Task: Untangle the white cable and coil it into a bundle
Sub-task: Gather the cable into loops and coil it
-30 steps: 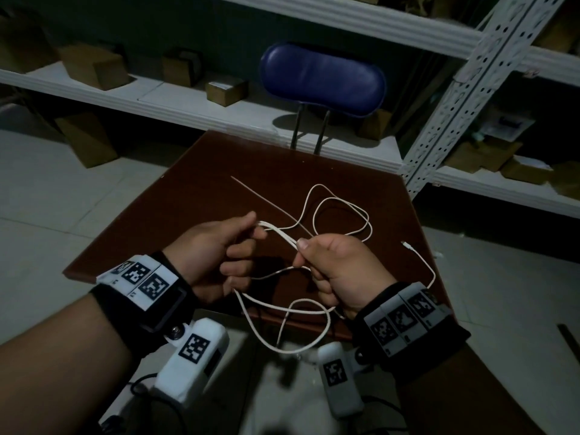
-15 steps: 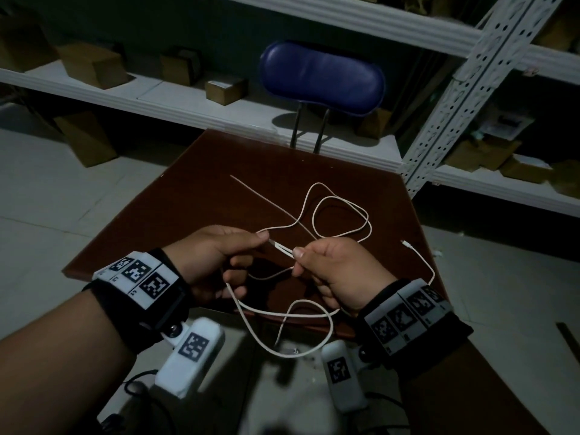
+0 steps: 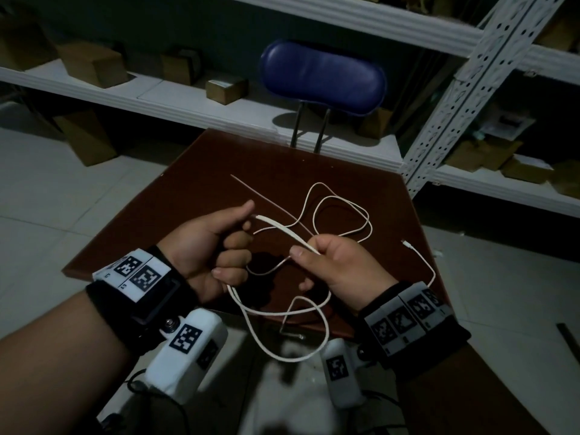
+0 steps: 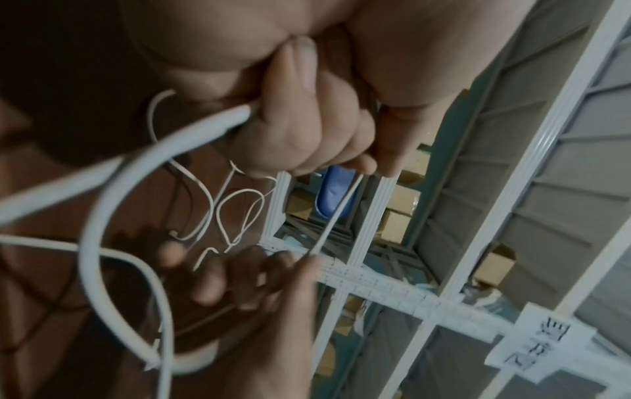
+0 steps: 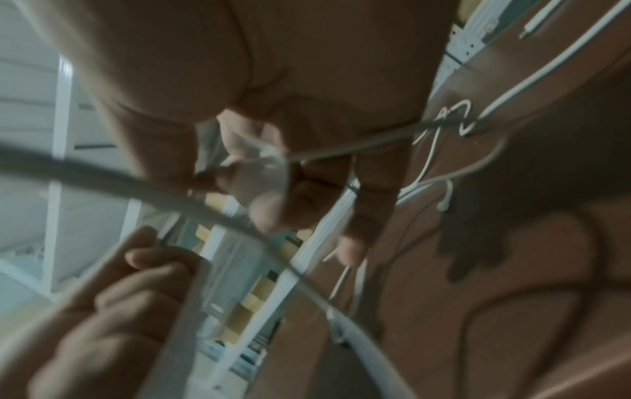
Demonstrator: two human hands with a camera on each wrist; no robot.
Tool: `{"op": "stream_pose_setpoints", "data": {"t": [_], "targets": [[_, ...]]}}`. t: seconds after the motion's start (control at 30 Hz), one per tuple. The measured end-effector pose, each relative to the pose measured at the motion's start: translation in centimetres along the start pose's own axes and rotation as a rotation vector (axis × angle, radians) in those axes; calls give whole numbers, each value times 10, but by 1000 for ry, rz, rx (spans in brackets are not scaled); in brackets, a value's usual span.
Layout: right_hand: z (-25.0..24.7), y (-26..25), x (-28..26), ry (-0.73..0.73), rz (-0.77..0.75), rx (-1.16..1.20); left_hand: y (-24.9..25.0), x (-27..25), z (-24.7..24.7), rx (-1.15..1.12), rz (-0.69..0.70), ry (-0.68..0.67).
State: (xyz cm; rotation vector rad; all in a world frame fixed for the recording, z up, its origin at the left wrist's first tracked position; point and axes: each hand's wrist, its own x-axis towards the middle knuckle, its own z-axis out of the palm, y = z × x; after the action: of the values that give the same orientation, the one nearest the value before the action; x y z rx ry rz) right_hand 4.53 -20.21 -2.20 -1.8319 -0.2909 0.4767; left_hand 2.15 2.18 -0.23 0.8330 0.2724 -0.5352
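A thin white cable (image 3: 342, 202) lies in loose loops on the brown table (image 3: 201, 183), and one plug end (image 3: 407, 244) rests at the right. My left hand (image 3: 216, 243) grips a strand in its curled fingers, thumb raised. My right hand (image 3: 335, 262) pinches the same doubled strand (image 3: 282, 229) between thumb and forefinger. Two loops (image 3: 282, 312) hang below both hands over the table's near edge. In the left wrist view the cable (image 4: 102, 205) curves out of the left hand's fist (image 4: 300, 118). The right wrist view is blurred, with the cable (image 5: 341, 148) crossing the fingers (image 5: 273, 189).
A blue chair back (image 3: 323, 80) stands behind the table. White metal shelves (image 3: 157, 95) with cardboard boxes (image 3: 226, 87) run along the back, and a perforated upright (image 3: 455, 98) rises at the right. A thin pale line (image 3: 260, 196) crosses the tabletop. Pale floor tiles surround the table.
The hands have drawn apart, stretching the doubled strand between them. The left thumb has lifted. The hanging loops below have swung and shifted.
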Motion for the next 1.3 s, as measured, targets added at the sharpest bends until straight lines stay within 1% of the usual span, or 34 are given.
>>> {"op": "stream_pose_setpoints", "data": {"t": [0.13, 0.2, 0.27, 0.33, 0.37, 0.43, 0.5, 0.57, 0.73, 0.83, 0.93, 1.0, 1.13, 1.3], "targets": [[1, 2, -3, 3, 55, -25, 0, -1, 0, -6, 3, -8], [0, 6, -1, 9, 68, -216, -2, -2, 3, 12, 8, -10], [-2, 5, -1, -19, 115, -417, -2, -3, 5, 30, 23, -13], [-1, 3, -3, -84, 201, -472, -1, -4, 5, 33, 35, -25], [0, 2, -6, -138, 239, -445, -1, -4, 5, 30, 38, -32], [3, 1, -10, -233, 277, -315, 0, -4, 5, 30, 44, -37], [5, 2, -11, -242, 248, -211, -1, -4, 5, 26, 48, -39], [6, 2, -11, -200, 210, -100, -1, -6, 5, 20, 41, -42], [5, -12, -9, -7, 67, 270, 0, -8, 7, 6, 7, -30], [2, -17, -7, 105, -6, 384, 0, -8, 5, -7, -35, -51], [1, -20, -6, 182, -53, 478, -1, -7, 4, -4, -70, -69], [1, -20, -5, 210, -77, 529, -3, -6, 4, -2, -80, -59], [-1, -22, -6, 242, -116, 586, -6, -4, 5, 44, -96, 6], [-2, -24, -7, 216, -117, 584, -9, -3, 7, 100, -73, 49]]}}
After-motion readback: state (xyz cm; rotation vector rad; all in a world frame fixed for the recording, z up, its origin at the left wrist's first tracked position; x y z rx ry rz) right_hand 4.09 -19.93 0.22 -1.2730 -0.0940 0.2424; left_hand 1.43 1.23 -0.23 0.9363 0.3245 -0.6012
